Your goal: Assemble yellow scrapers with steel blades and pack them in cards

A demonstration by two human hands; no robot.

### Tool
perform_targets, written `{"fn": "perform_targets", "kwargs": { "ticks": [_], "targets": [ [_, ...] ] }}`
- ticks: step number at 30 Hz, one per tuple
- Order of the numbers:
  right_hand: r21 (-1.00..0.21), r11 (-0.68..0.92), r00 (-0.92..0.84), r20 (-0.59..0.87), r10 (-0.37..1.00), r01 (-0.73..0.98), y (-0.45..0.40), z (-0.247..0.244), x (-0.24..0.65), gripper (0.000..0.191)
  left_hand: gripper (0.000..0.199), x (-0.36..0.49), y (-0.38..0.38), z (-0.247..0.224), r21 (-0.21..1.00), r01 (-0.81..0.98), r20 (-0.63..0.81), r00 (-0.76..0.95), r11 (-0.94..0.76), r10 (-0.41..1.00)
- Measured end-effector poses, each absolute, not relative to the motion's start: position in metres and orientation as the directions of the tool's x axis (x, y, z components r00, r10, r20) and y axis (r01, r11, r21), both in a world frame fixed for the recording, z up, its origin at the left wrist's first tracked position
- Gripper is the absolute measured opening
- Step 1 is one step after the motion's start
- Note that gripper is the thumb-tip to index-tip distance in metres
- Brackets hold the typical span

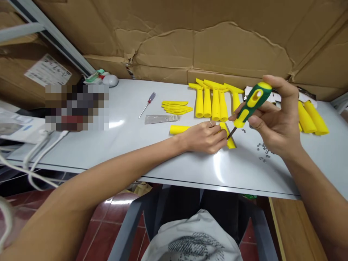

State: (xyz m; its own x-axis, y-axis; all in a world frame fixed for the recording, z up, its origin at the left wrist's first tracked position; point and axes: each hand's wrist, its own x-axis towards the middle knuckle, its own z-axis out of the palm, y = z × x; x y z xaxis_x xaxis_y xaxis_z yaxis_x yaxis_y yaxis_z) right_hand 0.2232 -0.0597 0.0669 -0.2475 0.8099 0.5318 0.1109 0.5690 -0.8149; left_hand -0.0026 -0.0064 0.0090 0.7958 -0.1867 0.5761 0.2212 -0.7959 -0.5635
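Note:
My left hand [206, 137] is closed over a yellow T-shaped plastic handle [178, 129], pressing it down on the table; its middle is hidden under my fingers. At my left fingertips the handle's flat crosspiece [230, 142] sticks out. My right hand [282, 119] grips a green and yellow screwdriver [251, 105], tilted, with its shaft pointing down at the crosspiece. Whether the tip touches a screw cannot be made out. Several small metal screws or nuts [263, 149] lie scattered on the table below my right hand, and a few more [244, 131] lie near the crosspiece.
Several yellow T-shaped handles [215, 103] line the back, with more yellow handles [315, 117] at the right. Flat yellow strips [176, 107], a metal blade [160, 119] and a small screwdriver [147, 105] lie left of them. White cables [40, 152] hang over the left edge. Cardboard [217, 47] walls the back.

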Motion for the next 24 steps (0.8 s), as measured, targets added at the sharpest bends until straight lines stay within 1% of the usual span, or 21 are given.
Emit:
{"fn": "perform_targets", "kwargs": {
  "ticks": [2,5,7,9,11,13,17,20,24],
  "targets": [
    [-0.776,0.606,-0.196,0.576,0.794,0.175,-0.061,0.063,0.220,0.068,0.028,-0.002,-0.007,0.008,-0.567,0.232,0.600,0.774,-0.790,-0.203],
    [-0.710,0.623,-0.083,0.635,0.768,0.328,-0.064,0.053,0.216,0.081,0.027,-0.001,-0.008,0.007,-0.567,0.246,0.624,0.751,-0.786,-0.215],
    [-0.685,0.615,-0.027,0.660,0.751,0.391,-0.067,0.047,0.214,0.087,0.027,-0.001,-0.008,0.005,-0.554,0.258,0.630,0.752,-0.792,-0.195],
    [-0.669,0.608,-0.006,0.671,0.742,0.429,-0.068,0.045,0.213,0.087,0.028,-0.001,-0.008,0.004,-0.535,0.279,0.629,0.762,-0.798,-0.155],
    [-0.666,0.602,-0.013,0.666,0.746,0.441,-0.070,0.045,0.213,0.084,0.027,-0.001,-0.008,0.002,-0.521,0.294,0.632,0.764,-0.801,-0.130],
    [-0.674,0.602,-0.052,0.647,0.761,0.428,-0.070,0.045,0.213,0.081,0.026,-0.001,-0.008,0.002,-0.514,0.292,0.643,0.754,-0.806,-0.136],
    [-0.654,0.621,-0.110,0.645,0.756,0.432,-0.070,0.044,0.212,0.084,0.029,-0.002,-0.004,0.003,-0.509,0.265,0.655,0.736,-0.819,-0.169],
    [-0.637,0.618,-0.067,0.669,0.740,0.461,-0.070,0.042,0.209,0.085,0.031,-0.002,-0.002,0.004,-0.501,0.247,0.658,0.732,-0.829,-0.179],
    [-0.659,0.610,0.094,0.709,0.699,0.440,-0.073,0.051,0.207,0.079,0.034,0.000,-0.001,0.004,-0.503,0.233,0.667,0.717,-0.832,-0.202]
  ]
}}
